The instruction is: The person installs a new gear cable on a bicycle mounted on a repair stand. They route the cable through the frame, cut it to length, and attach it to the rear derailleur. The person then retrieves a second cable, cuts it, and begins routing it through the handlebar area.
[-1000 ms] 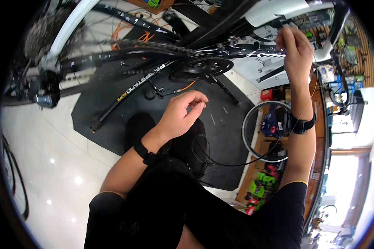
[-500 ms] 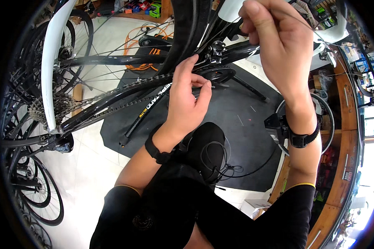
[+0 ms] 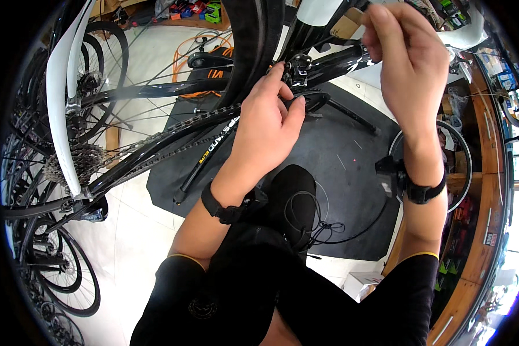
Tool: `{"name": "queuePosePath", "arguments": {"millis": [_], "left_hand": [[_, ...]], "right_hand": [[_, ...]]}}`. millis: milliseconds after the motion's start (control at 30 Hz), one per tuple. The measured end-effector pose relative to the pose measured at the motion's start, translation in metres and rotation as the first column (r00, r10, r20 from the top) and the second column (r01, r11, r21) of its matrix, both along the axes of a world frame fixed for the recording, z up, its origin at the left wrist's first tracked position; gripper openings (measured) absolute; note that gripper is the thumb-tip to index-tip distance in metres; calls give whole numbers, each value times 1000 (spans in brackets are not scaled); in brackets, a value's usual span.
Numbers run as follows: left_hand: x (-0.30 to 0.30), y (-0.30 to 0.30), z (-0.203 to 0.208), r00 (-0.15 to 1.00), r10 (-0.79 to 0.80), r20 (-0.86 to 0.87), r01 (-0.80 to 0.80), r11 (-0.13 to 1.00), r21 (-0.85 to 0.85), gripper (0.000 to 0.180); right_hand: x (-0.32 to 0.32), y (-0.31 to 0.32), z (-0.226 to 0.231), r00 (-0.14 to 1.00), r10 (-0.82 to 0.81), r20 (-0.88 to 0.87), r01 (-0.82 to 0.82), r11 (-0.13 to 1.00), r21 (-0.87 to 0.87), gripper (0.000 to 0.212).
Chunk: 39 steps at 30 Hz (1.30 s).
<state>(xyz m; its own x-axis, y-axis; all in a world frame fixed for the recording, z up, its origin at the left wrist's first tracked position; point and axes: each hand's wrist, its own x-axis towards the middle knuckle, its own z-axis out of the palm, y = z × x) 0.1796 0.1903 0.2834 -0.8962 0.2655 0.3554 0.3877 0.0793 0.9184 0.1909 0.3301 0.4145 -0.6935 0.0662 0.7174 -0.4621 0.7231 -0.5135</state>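
A black-framed bicycle with white parts stands before me. My left hand (image 3: 269,124) reaches in beside the front derailleur (image 3: 299,70), fingers stretched and thumb apart. Its fingertips are close to the derailleur; whether they touch it I cannot tell. Higher and to the right, my right hand (image 3: 409,66) is pinched near the white frame tube (image 3: 319,11). A thin cable seems to run from that pinch, though the fingers hide most of it. The chain (image 3: 181,124) runs from the rear cassette (image 3: 75,164) to the chainring (image 3: 317,101), partly behind my left hand.
Below lies a black mat (image 3: 352,202), with a loose coil of black cable (image 3: 323,230) by my knee. Other bicycle wheels (image 3: 69,271) crowd the left side. Wooden shelving (image 3: 481,230) lines the right, a wheel rim (image 3: 466,173) leaning there. An orange hose (image 3: 179,57) lies behind.
My right hand has moved slightly right and down. My left hand has shifted up toward the derailleur, its fingertips closer to it. The whole view has shifted a little.
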Motion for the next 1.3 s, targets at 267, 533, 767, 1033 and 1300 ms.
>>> {"name": "queuePosePath", "arguments": {"millis": [267,533,767,1033,1300], "left_hand": [[0,-3,-1,993,-89,81,74,983,167,54],[-15,1,4,926,184,-330,-221,972,-79,24],[-29,10,-2,849,289,-442,-348,936,-57,15],[-11,15,18,941,299,-159,-311,949,-50,15],[-14,16,9,901,334,-278,-352,936,-14,12]], "right_hand": [[63,24,-63,997,-39,62,57,948,-313,21],[43,22,-44,998,-12,-66,-6,965,-264,23],[10,3,-7,991,-32,-130,13,989,-145,22],[-1,-5,17,985,29,-173,-33,999,-25,19],[-10,-8,25,991,-80,-103,83,996,25,19]]}}
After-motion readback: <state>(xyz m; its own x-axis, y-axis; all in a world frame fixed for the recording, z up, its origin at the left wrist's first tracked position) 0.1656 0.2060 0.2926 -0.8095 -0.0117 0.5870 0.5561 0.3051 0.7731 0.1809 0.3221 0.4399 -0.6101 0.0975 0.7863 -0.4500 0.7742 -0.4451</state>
